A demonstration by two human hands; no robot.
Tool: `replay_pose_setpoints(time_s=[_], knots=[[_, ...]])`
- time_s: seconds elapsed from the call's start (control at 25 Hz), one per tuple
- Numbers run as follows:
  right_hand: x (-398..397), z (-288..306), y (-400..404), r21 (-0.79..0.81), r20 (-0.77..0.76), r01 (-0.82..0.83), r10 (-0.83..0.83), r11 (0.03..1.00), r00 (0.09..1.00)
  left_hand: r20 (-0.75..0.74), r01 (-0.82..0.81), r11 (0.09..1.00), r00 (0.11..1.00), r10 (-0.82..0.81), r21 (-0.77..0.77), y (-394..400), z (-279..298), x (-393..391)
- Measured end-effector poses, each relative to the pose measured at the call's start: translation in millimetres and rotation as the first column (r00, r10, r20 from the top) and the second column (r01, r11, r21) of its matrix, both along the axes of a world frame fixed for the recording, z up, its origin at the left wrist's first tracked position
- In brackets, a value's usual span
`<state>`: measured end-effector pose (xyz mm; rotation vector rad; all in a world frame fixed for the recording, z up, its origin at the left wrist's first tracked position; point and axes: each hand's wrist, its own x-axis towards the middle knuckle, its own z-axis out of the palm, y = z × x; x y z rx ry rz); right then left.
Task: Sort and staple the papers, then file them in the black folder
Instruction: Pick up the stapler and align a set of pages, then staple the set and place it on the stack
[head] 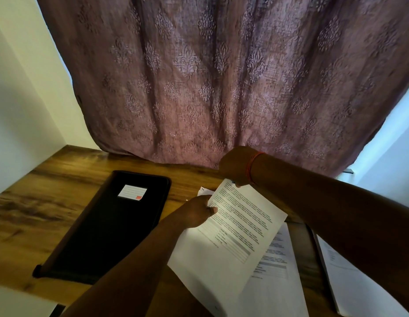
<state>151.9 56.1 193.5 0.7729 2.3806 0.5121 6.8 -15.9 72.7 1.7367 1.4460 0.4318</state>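
Observation:
My left hand [196,212] pinches the left edge of a printed sheet [233,236], thumb on top, and holds it tilted above the table. My right hand [235,167] is curled over the sheet's top corner. It grips a small object, mostly hidden, whose blue tip [232,181] peeks out and looks like a stapler. More printed papers [275,271] lie under the held sheet. The black folder [112,225], shut and with a white label [132,192], lies flat to the left of both hands.
The wooden table [39,202] runs to a patterned mauve curtain [221,88] at the back. Another paper stack [349,284] lies at the right under my right forearm. A small white scrap [204,191] sits behind my left hand.

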Motion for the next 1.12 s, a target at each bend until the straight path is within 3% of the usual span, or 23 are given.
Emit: replay_pose_setpoints(time_s=[0.28,0.36,0.44,0.56,0.68,0.76,0.84,1.0,1.12], knots=[[12,-20,9,-0.043,-0.139,-0.029,0.022,0.999,0.99,-0.021,0.015,1.0,1.0,-0.015,-0.004,6,-7,0],[16,-32,15,-0.101,-0.219,0.057,-0.078,0.993,0.973,-0.015,0.003,1.0,1.0,-0.003,-0.019,8,-11,-1],[22,-39,20,-0.281,-0.327,0.182,-0.273,0.942,0.905,0.018,-0.035,0.998,0.999,0.036,-0.044,7,-15,-6],[42,-40,27,-0.464,-0.513,0.269,-0.503,0.844,0.695,0.134,-0.082,0.991,0.986,0.096,-0.105,5,-26,-21],[75,-70,26,-0.543,-0.683,0.371,-0.653,0.753,0.327,0.23,-0.109,0.984,0.963,0.14,-0.142,2,-39,-41],[96,-109,17,-0.611,-0.681,0.47,-0.726,0.637,0.099,0.326,-0.126,0.976,0.928,0.18,-0.179,1,-47,-57],[106,-150,-1,-0.694,-0.59,0.533,-0.807,0.484,-0.034,0.41,-0.162,0.957,0.877,0.252,-0.241,1,-55,-72],[86,-217,-32,-0.658,-0.462,0.661,-0.887,0.361,0.025,0.409,-0.241,0.902,0.828,0.384,-0.358,11,-69,-98],[69,-249,-40,-0.736,-0.44,0.549,-0.896,0.396,0.056,0.427,-0.248,0.897,0.811,0.399,-0.367,17,-71,-101]])
